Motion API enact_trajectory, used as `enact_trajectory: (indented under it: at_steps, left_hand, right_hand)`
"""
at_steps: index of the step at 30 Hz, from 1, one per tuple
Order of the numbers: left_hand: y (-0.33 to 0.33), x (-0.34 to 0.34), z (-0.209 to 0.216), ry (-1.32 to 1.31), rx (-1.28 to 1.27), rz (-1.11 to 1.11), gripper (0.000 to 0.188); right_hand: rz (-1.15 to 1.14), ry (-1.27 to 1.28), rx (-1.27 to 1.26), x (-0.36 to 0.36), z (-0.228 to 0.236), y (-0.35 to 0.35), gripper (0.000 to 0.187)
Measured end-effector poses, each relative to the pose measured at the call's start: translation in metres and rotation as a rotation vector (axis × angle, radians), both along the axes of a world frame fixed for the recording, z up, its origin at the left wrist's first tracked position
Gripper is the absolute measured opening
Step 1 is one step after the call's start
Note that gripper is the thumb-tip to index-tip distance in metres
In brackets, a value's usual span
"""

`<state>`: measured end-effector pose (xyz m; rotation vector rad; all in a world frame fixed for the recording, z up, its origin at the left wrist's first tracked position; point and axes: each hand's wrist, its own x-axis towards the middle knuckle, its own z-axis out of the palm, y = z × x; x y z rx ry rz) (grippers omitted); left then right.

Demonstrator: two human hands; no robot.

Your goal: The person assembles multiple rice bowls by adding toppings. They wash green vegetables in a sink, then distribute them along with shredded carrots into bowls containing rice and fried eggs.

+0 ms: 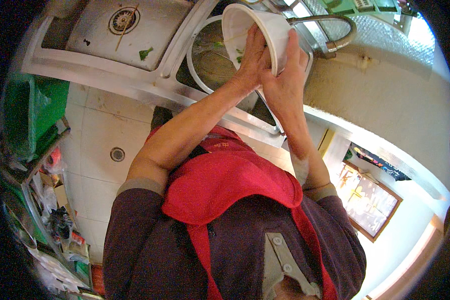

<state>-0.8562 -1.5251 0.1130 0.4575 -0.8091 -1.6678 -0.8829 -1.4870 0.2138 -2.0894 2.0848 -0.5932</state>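
Observation:
A deep white bowl (pixel 236 21) is tipped on its side over the right-hand sink, its mouth facing left. My right hand (pixel 288 62) grips it from the outside, thumb at the rim and fingers along the outer wall. Reaching into the mouth, my left hand (pixel 255 56) lies against the inner wall with its fingers stretched out. Small green leaf bits (pixel 239 56) show by the bowl's lower edge. Beneath it stands a round white-rimmed basin (pixel 191 61), partly hidden by the bowl and my left forearm.
The left sink (pixel 92 30) holds a drain strainer (pixel 123 21), a thin stick (pixel 127 27) and a green leaf (pixel 145 53). A curved faucet (pixel 349 31) reaches in at the right. A green bin (pixel 47 107) and a cluttered shelf (pixel 60 200) stand at left.

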Motion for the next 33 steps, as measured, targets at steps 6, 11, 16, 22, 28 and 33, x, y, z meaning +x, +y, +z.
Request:
enact_trajectory:
  at_steps: [6, 11, 16, 22, 28, 33]
  left_hand:
    - [-0.004, 0.005, -0.004, 0.093, 0.093, -0.006, 0.052]
    - [-0.002, 0.012, -0.003, 0.002, 0.024, 0.074, 0.050]
    - [0.008, 0.011, -0.012, -0.021, -0.018, 0.154, 0.047]
    - [0.014, 0.013, 0.002, 0.096, 0.046, 0.180, 0.042]
    - [0.024, -0.001, 0.007, 0.034, -0.102, 0.309, 0.041]
    - [0.038, -0.012, 0.004, -0.092, -0.191, 0.315, 0.045]
  right_hand:
    - [0.038, 0.053, -0.011, 0.013, 0.001, -0.003, 0.074]
    - [0.055, 0.071, -0.022, 0.017, -0.003, 0.000, 0.076]
    - [0.049, 0.071, 0.004, 0.023, -0.006, 0.006, 0.075]
    - [0.070, 0.073, -0.010, 0.023, 0.001, 0.013, 0.075]
    - [0.096, 0.089, -0.015, 0.019, 0.013, 0.030, 0.076]
    - [0.121, 0.126, -0.039, 0.003, 0.008, 0.044, 0.072]
